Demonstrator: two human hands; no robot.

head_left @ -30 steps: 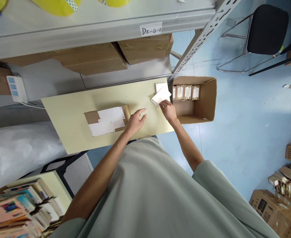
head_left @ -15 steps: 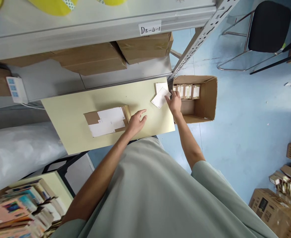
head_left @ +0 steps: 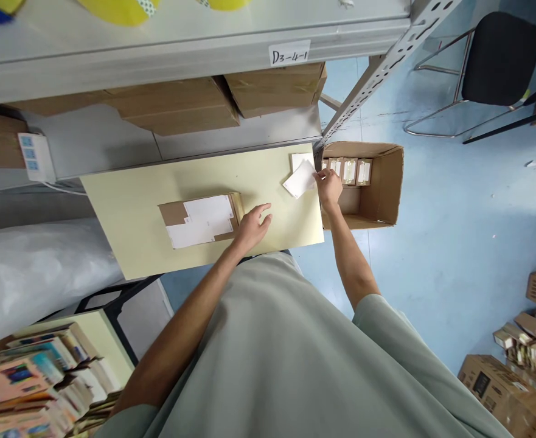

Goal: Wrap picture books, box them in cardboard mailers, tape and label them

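My right hand (head_left: 330, 188) reaches over the right end of the pale yellow table (head_left: 135, 182). Its thumb and fingers are pinched together at the right corner of a white paper slip (head_left: 300, 179). That slip partly overlaps another white slip (head_left: 297, 159) beneath it. Over the table, my left hand (head_left: 254, 225) holds nothing, its thumb and fingers apart. Close to its left lies a flat brown cardboard package (head_left: 173, 213) with white labels (head_left: 207, 214) across the top.
An open cardboard carton (head_left: 389, 188) holding several small boxes (head_left: 350, 171) stands against the table's right end. A metal shelf (head_left: 194, 58) with cartons (head_left: 176, 106) runs behind the table. Books (head_left: 44, 371) fill the lower left; a black chair (head_left: 500, 58) stands upper right.
My right hand's fingers have drawn together at the slip's corner. The left hand stays almost where it was. The whole view has shifted slightly.
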